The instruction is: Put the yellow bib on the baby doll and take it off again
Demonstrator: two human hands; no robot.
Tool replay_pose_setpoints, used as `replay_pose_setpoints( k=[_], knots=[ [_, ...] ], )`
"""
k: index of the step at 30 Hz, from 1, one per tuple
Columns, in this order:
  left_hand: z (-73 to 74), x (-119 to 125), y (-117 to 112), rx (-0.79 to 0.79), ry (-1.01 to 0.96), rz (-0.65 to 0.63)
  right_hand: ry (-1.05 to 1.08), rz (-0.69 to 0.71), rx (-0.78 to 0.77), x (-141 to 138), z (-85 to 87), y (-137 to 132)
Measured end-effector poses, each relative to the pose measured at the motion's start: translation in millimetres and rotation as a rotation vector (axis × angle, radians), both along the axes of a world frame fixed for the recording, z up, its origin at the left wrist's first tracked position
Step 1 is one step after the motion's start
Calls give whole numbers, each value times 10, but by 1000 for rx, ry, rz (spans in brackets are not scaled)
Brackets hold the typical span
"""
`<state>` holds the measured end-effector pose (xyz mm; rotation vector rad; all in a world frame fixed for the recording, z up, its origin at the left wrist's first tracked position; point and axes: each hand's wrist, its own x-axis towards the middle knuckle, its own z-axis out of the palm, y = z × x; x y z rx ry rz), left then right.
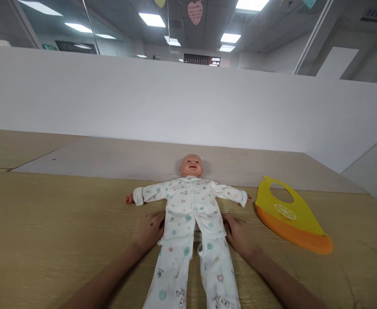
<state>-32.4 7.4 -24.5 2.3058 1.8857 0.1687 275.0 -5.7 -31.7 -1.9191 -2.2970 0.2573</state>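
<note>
A baby doll [191,165] lies on its back on the table, head away from me and arms spread wide. It wears a white patterned pajama top [178,210], which parts below the chest, and matching pajama pants [172,266]. My left hand [149,231] grips the doll at its waist on the left side, fingertips hidden behind the cloth. On the opposite side my right hand [239,232] is closed against the waist in the same way, its fingers partly tucked at the edge of the top.
A yellow silicone bib [299,210] with an orange catch pocket lies to the right of the doll. The tan tabletop [62,231] meets a pale strip [111,154] at the back. Behind that stands a white partition [188,103] topped by glass panes.
</note>
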Motion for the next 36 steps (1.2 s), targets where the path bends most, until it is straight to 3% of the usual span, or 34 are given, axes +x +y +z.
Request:
replay_pose_setpoints(
  k=[7, 10, 17, 24, 27, 32, 36],
  knots=[
    [95, -12, -238, -213, 151, -320, -30, 102, -46, 2, 21, 7],
    [135, 3, -287, -262, 167, -380, -16, 127, -70, 0, 25, 2],
    [118, -6, -267, -267, 157, -369, 56, 179, -77, 12, -8, 4],
    [1, -69, -218, -181, 8, -288, 66, 174, -81, 18, 23, -2],
    [-64, -86, -206, -117, -32, -310, 116, 204, -76, 6, 13, -25],
    [-128, -94, -196, -90, -85, -294, 240, 296, -7, 1, -108, -51],
    [-91, -63, -191, -121, -55, -274, 270, 330, 49, 12, -196, -44]
  ],
)
